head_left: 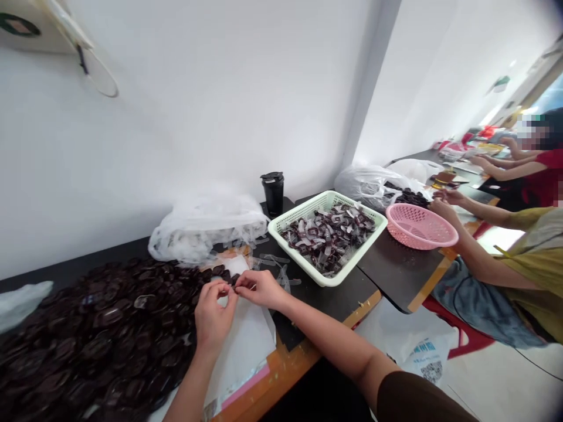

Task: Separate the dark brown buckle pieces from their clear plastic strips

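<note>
Head view: left of the green basket [325,281], my left hand [213,313] and right hand [263,288] meet, the grip of each pinched on one small dark piece [234,288]. My hands cover most of it, so I cannot make out which way it points or how its long axis runs. Farther left of the basket, the heap of dark pieces [118,334] is cut off by the view's edge. Just left of the basket, cloudy plastic blurs what the white bag [206,220] on the desk [316,302] holds.
</note>
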Motion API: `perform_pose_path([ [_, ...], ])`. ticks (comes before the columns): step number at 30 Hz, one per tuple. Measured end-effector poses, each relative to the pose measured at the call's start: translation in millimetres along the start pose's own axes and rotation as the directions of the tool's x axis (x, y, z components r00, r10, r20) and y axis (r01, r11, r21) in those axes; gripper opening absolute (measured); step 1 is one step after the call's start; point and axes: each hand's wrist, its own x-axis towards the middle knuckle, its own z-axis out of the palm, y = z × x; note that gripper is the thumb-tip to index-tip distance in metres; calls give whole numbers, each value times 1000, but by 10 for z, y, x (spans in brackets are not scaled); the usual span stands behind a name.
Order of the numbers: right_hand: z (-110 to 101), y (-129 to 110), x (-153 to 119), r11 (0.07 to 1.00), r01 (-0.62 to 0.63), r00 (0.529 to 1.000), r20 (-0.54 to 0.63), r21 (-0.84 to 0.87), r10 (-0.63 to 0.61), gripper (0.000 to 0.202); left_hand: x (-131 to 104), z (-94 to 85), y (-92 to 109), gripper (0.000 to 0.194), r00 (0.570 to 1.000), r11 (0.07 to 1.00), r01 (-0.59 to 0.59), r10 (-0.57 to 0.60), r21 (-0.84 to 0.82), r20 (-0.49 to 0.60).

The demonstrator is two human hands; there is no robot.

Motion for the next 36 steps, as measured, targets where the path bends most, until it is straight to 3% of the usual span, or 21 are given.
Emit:
perform_pose_path([
  [2,-1,22,-2,998,21,999,24,55,-23,6,-19,9,24,12,998,995,46,-49,-91,-29],
  [4,-2,23,-16,994,76,997,-13,81,-75,7,-34,13,53,15,988,948,154,-153,-279,25],
  [5,-3,20,-24,989,98,995,-41,110,-94,7,-40,17,68,18,968,879,246,-243,-409,60],
  [7,-3,16,-37,975,95,993,-93,203,-77,9,-52,30,91,29,900,637,411,-399,-652,177],
  [9,2,20,-48,945,53,996,-86,324,-27,11,-68,50,108,33,809,351,561,-425,-750,407],
  [10,6,23,-53,926,37,996,-89,377,-3,12,-79,61,116,34,785,234,582,-412,-779,463],
  [12,17,28,-65,898,6,993,-109,440,46,13,-103,81,135,33,773,84,575,-381,-814,507],
  [15,33,23,-78,892,-13,990,-117,451,74,15,-133,98,162,30,767,-21,536,-404,-844,498],
  [19,55,-9,-84,882,-30,993,-90,470,81,16,-144,103,178,30,729,-75,539,-459,-839,508],
  [25,66,-66,-84,749,-100,970,-103,656,219,22,-143,117,166,30,745,-45,555,-417,-831,520],
  [28,30,-79,-86,630,-227,961,67,742,267,25,-132,100,142,32,749,12,550,-448,-835,488],
  [31,-25,-81,-91,559,-368,928,255,743,272,25,-120,84,134,31,790,86,520,-428,-850,440],
  [33,-53,-77,-90,561,-417,907,291,715,303,26,-116,86,140,30,817,130,500,-399,-856,416],
  [36,-69,-69,-77,533,-474,873,294,701,389,27,-121,102,150,29,824,176,496,-403,-850,398],
])
